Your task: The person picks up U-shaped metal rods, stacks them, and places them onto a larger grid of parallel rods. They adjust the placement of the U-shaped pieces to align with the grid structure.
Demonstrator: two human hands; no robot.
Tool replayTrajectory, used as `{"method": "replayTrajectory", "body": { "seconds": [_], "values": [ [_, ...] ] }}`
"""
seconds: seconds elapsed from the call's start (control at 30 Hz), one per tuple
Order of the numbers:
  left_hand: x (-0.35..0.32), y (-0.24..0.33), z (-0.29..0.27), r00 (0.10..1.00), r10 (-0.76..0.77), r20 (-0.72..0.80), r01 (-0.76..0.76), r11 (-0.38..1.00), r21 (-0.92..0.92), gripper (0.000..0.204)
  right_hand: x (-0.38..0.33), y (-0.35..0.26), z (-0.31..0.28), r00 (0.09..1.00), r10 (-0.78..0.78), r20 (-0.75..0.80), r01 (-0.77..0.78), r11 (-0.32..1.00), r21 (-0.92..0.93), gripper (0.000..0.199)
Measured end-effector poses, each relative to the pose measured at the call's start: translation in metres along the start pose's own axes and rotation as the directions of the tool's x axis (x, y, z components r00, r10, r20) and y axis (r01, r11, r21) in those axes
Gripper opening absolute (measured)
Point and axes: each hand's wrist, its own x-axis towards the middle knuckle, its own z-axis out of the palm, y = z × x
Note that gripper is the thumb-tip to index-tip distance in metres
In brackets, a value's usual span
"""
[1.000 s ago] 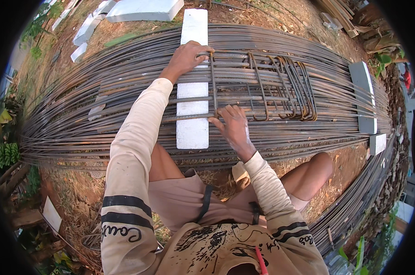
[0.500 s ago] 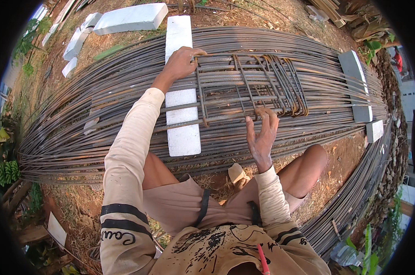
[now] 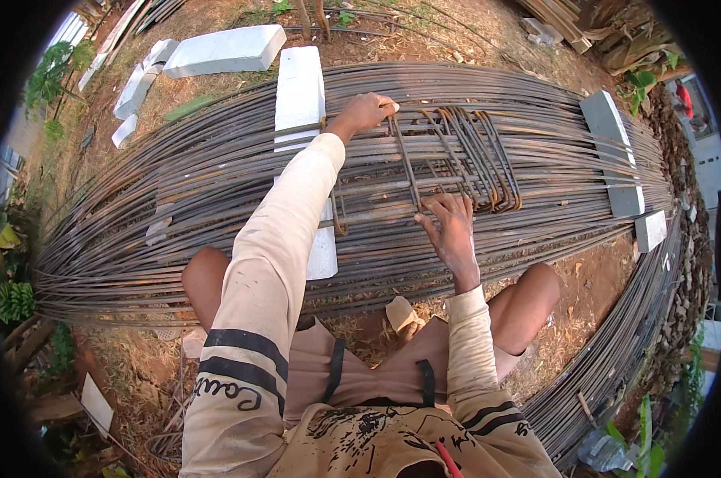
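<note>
Rectangular stirrups point(image 3: 500, 159), thin, rust-brown steel, stood bunched around long ribbed bars point(image 3: 376, 215), slightly slanted. A single stirrup point(image 3: 405, 163) stood apart, left of these; another point(image 3: 339, 213), partly hidden, farther left.

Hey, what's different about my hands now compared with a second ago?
Your left hand has let go of the leftmost metal hoop and moved right to the top of the next hoop. Your right hand has gone from the leftmost hoop's lower end to that next hoop's lower end. The bunched hoops farther right and the white block nearest your left hand look unmoved.
</note>
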Motion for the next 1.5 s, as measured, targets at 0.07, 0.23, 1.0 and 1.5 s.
{"method": "replayTrajectory", "body": {
  "seconds": [0.07, 0.23, 1.0, 1.5],
  "values": [
    [-0.001, 0.001, 0.001, 0.999, -0.031, -0.008, 0.031, 0.999, -0.034, 0.049, 0.000, -0.001, 0.000, 1.000, 0.001, -0.022, -0.001, 1.000, -0.005, 0.031],
    [-0.006, 0.006, 0.010, 0.987, 0.042, -0.157, -0.037, 0.999, 0.034, 0.045, 0.002, -0.001, 0.001, 1.000, -0.008, -0.030, 0.008, 1.000, -0.017, 0.032],
    [-0.003, 0.005, 0.009, 0.994, 0.076, -0.081, -0.076, 0.997, -0.003, 0.041, -0.001, -0.006, 0.006, 0.989, -0.005, -0.145, 0.000, 0.999, -0.033, 0.039],
    [-0.009, 0.005, -0.009, 0.999, 0.001, -0.040, 0.001, 0.999, 0.050, 0.040, 0.003, 0.004, 0.006, 0.993, 0.015, -0.121, -0.016, 1.000, -0.008, 0.040]
  ]
}}
